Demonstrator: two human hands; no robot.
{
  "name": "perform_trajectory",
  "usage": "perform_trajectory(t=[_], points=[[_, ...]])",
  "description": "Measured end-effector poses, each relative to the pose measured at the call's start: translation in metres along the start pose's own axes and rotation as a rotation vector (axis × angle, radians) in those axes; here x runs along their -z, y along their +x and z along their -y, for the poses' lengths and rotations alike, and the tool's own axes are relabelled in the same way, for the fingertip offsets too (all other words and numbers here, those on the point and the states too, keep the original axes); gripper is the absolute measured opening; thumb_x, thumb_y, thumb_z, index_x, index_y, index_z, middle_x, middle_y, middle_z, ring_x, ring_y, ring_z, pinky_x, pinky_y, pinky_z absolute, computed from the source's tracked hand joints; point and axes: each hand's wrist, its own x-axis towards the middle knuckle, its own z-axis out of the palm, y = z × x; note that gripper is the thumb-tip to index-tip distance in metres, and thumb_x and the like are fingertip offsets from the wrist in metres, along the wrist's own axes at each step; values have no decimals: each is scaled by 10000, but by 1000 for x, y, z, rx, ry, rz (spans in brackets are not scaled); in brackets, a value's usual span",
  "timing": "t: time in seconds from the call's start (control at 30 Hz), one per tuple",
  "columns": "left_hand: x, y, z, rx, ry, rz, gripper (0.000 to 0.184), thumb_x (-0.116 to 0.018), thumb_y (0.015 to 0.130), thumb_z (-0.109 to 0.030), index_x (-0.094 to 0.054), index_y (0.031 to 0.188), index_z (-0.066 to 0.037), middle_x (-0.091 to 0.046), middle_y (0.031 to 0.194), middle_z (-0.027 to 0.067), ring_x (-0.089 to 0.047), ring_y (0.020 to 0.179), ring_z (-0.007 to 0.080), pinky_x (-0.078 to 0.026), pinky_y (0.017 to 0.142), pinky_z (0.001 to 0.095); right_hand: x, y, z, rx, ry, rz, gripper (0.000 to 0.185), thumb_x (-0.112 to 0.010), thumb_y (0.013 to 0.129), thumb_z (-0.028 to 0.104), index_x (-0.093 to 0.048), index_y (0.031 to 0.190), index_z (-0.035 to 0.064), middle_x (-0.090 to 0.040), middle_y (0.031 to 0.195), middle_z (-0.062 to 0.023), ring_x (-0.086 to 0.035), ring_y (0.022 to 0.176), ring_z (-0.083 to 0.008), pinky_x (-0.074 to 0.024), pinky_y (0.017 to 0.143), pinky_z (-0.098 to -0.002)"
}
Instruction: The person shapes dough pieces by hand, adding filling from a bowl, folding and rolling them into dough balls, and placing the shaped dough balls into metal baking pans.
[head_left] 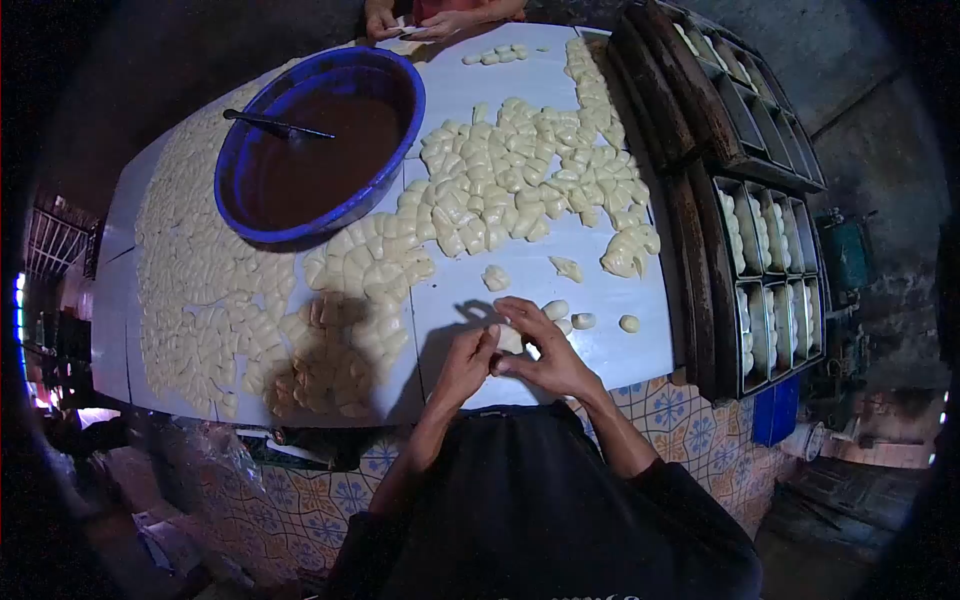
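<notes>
Close to the table's front edge, my left hand (468, 364) and my right hand (548, 358) meet around a small piece of dough (511, 340). Fingers of both hands are closed on it, and part of it is hidden by them. Just beyond my right hand lie a few smooth, rounded dough pieces (583, 321), one of them apart on the right (629, 323). Two loose, rougher dough lumps (495, 278) lie ahead of my hands. Past them spreads a large mass of cut dough chunks (490, 180), reaching across the white tabletop (450, 300).
A blue basin (225, 190) of brown filling with a dark-handled tool (278, 125) stands at the back left. Stacked dark trays (700, 290) holding rows of dough rise at the right edge. Across the table, another person's hands (430, 25) hold something pale.
</notes>
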Motion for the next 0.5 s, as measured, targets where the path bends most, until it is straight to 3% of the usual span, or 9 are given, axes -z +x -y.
perform_trajectory(t=[0.03, 0.07, 0.13, 0.17, 0.27, 0.37, 0.43, 0.5], points=[[-1, -2, -4, 64, -85, 82, 429, -441, 1009, -353, -541, 753, -23, -486, 542, -4, -442, 465, 69, -344, 429, 245, 1, 1, 4, 57, -61, 22, 569, -791, 717, 151, -583, 1235, 37, -560, 1201, -154, -541, 1135, -270, -442, 928, -326], [-1, -7, -10, 171, -199, 164, 435, -427, 1011, -371, -541, 741, -50, -493, 549, -10, -414, 456, 62, -323, 426, 235, -2, -1, -6, 4, -41, 15, 541, -792, 713, 136, -601, 1209, 38, -583, 1156, -150, -563, 1101, -269, -458, 902, -332], [2, -6, -10, 185, -212, 200, 432, -424, 1011, -379, -542, 743, -61, -487, 548, -15, -402, 456, 57, -314, 427, 233, -5, -5, -14, -23, -39, -47, 400, -784, 717, 88, -663, 1093, 25, -652, 1006, -133, -631, 961, -254, -498, 812, -336], [3, -6, -9, 197, -228, 230, 429, -421, 1010, -386, -544, 745, -72, -481, 547, -19, -390, 456, 53, -306, 428, 231, -6, -7, -16, -27, -40, -49, 400, -784, 717, 88, -663, 1093, 25, -652, 1006, -133, -631, 961, -254, -498, 812, -336], [-5, -6, 2, 142, -305, 175, 348, -460, 1005, -305, -551, 790, -48, -450, 565, -16, -389, 484, 61, -317, 453, 231, -16, -13, -30, -1, 22, -253, 158, -742, 786, 66, -693, 921, 2, -681, 901, -119, -645, 836, -205, -500, 776, -310], [-18, -9, 0, 134, -381, 98, 254, -481, 995, -208, -566, 840, -25, -418, 572, -11, -371, 486, 76, -351, 488, 242, -14, -16, -29, -133, 61, -251, 84, -701, 813, 17, -684, 892, -5, -684, 898, -115, -640, 830, -182, -498, 791, -302], [-23, -10, 1, 167, -611, 0, 237, -466, 995, -179, -559, 835, -31, -415, 579, -9, -371, 481, 79, -370, 515, 253, -9, -21, -28, -150, 58, -250, 86, -658, 838, 45, -679, 901, -9, -682, 871, -117, -637, 809, -184, -488, 733, -302], [-24, -8, 10, 160, -778, -26, 259, -456, 1001, -182, -548, 820, -22, -415, 592, 3, -359, 485, 98, -370, 530, 288, -3, -29, -32, -233, 188, -87, 111, -670, 845, 74, -676, 903, -20, -686, 844, -97, -623, 796, -149, -483, 725, -300]])
